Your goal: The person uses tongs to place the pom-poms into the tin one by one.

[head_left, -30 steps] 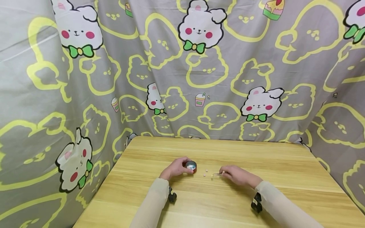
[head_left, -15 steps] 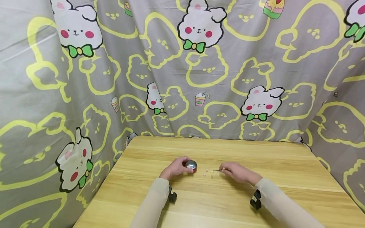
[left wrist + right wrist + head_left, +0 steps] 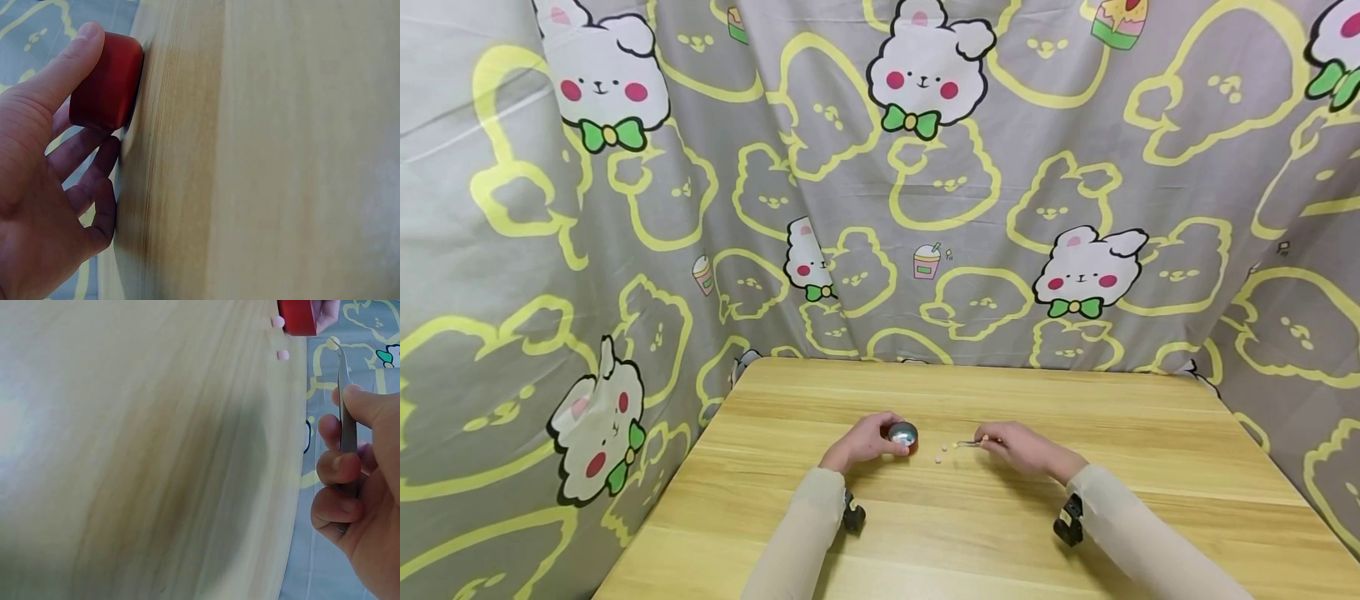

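Note:
My left hand (image 3: 863, 440) grips a small round red container (image 3: 109, 81) with a shiny silvery top or inside, thumb on the near side and fingers behind. It stands on the wooden table. Steel tweezers (image 3: 347, 434) with a bent tip are held in my right hand (image 3: 1024, 450), fingers curled round the shanks. A small pale yellow bead (image 3: 333, 343) sits between the tweezer tips, raised off the tabletop. Two small pink beads, a nearer bead (image 3: 937, 460) and a farther bead (image 3: 944, 448), lie between the container and the tweezers.
The wood-grain table (image 3: 850, 542) stretches away to a patterned grey curtain (image 3: 955, 200) behind it and at both sides. A dark camera is strapped to each wrist.
My right hand has lifted the tweezers and the yellow bead slightly and moved them a little left, toward the container. My left hand and the pink beads have stayed put.

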### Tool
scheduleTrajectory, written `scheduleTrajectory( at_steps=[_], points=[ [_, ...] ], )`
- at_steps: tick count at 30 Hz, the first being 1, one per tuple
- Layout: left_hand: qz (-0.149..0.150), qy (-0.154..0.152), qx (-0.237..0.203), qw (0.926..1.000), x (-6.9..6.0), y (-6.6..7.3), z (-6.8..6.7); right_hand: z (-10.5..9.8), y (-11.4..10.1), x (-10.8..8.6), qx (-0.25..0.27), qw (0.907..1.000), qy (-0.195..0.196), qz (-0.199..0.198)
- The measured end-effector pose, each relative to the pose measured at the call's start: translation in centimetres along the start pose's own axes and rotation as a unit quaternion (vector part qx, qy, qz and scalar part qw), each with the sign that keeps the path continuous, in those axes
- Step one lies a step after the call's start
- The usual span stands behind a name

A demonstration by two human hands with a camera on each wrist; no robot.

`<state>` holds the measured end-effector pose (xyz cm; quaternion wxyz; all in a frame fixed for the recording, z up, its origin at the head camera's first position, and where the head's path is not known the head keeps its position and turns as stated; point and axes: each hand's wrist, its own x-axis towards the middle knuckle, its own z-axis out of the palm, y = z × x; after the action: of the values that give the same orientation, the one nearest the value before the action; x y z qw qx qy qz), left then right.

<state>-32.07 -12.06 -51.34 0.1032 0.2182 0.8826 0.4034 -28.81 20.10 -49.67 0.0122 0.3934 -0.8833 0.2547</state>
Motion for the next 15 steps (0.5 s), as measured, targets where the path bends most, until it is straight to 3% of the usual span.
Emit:
scheduleTrajectory(
  at_steps=[15],
  points=[
    [0.009, 0.002, 0.010, 0.9999, 0.0, 0.0, 0.1, -0.8, -0.6, 2.3, 0.003, 0.9997, 0.009, -0.022]
  ],
)
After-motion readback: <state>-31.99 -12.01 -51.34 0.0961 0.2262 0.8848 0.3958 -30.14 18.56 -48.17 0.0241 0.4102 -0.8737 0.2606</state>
